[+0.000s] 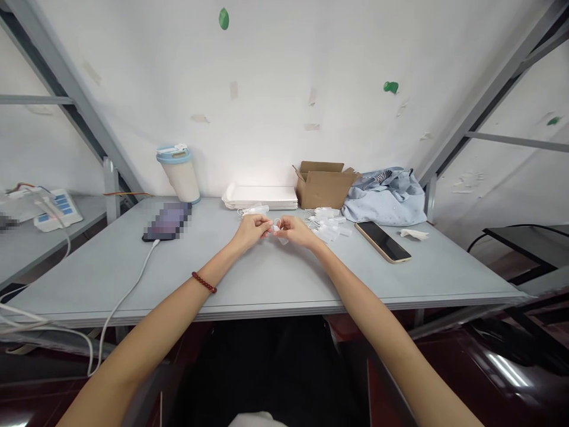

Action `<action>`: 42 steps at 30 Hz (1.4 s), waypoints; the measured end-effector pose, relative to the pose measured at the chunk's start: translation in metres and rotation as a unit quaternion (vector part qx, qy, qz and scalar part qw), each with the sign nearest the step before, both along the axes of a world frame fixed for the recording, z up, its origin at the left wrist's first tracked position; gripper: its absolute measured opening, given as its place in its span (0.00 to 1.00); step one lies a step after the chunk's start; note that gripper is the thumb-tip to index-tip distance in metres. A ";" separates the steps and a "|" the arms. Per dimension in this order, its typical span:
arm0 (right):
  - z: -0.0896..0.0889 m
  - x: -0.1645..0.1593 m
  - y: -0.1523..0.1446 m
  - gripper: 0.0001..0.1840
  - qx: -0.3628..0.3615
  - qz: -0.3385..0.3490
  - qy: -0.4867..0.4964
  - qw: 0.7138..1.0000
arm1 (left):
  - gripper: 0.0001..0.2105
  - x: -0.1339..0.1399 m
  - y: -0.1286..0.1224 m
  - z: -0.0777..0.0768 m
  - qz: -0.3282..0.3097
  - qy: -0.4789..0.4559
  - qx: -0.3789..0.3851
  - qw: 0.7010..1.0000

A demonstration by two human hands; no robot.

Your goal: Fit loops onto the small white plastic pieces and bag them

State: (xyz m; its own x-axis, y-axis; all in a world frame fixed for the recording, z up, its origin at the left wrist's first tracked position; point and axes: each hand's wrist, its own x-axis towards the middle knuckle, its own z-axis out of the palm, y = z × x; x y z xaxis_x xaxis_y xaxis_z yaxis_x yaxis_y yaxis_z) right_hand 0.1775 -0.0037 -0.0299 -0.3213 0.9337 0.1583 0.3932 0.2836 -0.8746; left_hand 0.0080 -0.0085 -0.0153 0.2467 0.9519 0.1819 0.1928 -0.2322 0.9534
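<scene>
My left hand (253, 229) and my right hand (293, 231) meet above the middle of the grey table, fingertips pinched. Between them is a small translucent white plastic piece with a thin white loop (277, 223). The right fingers grip its body. The left thumb and forefinger are closed at its left side, where the loop is; exactly what they pinch is too small to make out. Just right of my right hand lies a loose pile of similar translucent pieces (329, 228). Behind my left hand are a few more pieces (258, 209) with white loops.
White stacked trays (267, 197), an open cardboard box (326, 185) and a light blue cloth (384, 198) line the back. A blue-lidded cup (180, 175) and a phone on a cable (168, 222) are left. Another phone (383, 242) and crumpled tissue (414, 234) lie right.
</scene>
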 end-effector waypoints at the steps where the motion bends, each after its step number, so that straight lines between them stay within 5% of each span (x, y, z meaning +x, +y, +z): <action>1: 0.000 0.000 0.000 0.15 0.000 0.001 0.001 1.000 | 0.10 0.000 0.000 0.000 -0.001 0.001 0.002 1.000; 30: 0.002 0.002 0.002 0.15 0.018 0.003 -0.033 0.999 | 0.12 0.004 0.003 -0.005 -0.014 -0.016 -0.050 0.999; 42: 0.020 0.024 0.003 0.13 0.094 -0.066 -0.159 0.980 | 0.11 -0.013 0.013 -0.002 -0.034 0.142 0.038 0.989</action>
